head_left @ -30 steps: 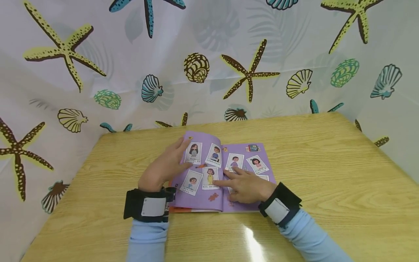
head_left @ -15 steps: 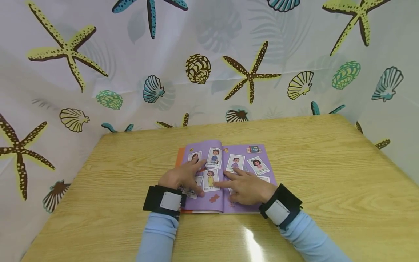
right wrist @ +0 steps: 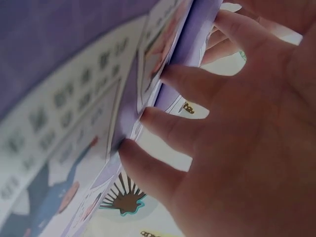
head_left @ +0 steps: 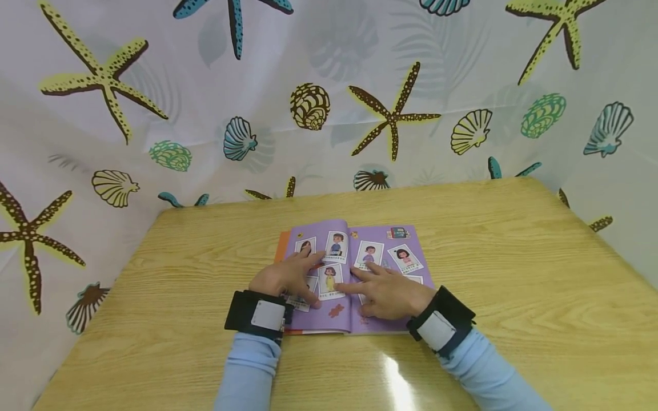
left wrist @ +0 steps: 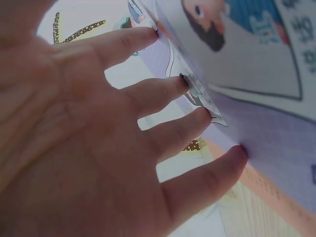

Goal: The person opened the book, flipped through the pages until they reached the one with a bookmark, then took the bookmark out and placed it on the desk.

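Fingers are spread and pretty much straight on both sides, tips pressing down flat, not gripping anything. The left hand (head_left: 285, 279) sits on the left page and the right hand (head_left: 386, 292) on the right page of an open purple picture book (head_left: 382, 242), index finger reaching to the centre fold. The book lies flat around the middle of the wooden table (head_left: 514, 274), slightly left. A seashell-and-starfish curtain (head_left: 329, 85) hangs along the far side.
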Available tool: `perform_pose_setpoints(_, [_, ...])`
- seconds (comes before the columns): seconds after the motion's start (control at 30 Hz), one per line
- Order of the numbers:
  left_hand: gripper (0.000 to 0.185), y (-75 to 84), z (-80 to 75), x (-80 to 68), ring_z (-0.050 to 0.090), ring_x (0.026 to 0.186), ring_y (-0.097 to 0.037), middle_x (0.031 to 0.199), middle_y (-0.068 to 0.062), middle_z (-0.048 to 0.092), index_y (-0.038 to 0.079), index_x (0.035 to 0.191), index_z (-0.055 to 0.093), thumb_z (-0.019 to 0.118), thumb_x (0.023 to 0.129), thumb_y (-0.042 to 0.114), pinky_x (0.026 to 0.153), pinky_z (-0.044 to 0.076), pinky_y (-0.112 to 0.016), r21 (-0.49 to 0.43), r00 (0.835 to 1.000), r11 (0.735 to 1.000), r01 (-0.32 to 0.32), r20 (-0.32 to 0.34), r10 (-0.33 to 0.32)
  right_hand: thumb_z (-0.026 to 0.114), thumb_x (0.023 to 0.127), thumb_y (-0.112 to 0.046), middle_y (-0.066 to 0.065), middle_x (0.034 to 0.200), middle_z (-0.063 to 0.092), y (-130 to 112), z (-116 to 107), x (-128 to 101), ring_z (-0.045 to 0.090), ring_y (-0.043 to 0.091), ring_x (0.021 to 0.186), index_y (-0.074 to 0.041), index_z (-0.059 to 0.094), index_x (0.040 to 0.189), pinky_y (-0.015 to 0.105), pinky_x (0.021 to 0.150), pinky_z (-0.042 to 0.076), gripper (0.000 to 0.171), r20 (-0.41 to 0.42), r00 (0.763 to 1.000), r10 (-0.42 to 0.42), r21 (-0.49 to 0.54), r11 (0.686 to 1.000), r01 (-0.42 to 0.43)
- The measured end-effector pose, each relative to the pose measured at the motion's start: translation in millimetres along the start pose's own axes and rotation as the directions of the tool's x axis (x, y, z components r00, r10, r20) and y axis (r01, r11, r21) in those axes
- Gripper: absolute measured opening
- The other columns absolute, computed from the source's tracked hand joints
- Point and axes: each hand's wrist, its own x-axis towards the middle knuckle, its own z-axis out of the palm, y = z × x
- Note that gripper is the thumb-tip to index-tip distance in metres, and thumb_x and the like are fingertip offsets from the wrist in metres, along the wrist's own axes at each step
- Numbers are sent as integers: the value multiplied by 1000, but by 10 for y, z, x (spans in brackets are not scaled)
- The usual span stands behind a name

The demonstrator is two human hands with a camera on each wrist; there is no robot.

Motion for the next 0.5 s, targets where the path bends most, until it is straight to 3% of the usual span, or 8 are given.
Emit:
perform_pose_setpoints(0.17, [105,-5,-4,-3,18,152,-36,168,-17,16,17,160,34,93,73,20,117,26,-57,-14,1000,1000,0,-4,0,66,96,-18,25,158,35,106,-55,-23,26,46,147,-8,43,155,62,113,29,64,-21,999,43,111,993,-40])
perform_pose_setpoints(0.5, [107,-13,-12,15,18,152,-37,168,-17,15,16,160,33,93,73,20,118,25,-56,-25,1000,1000,-7,2,7,73,91,-22,28,159,30,429,-194,-141,24,48,147,-4,49,150,63,114,27,66,-7,976,220,92,972,-218])
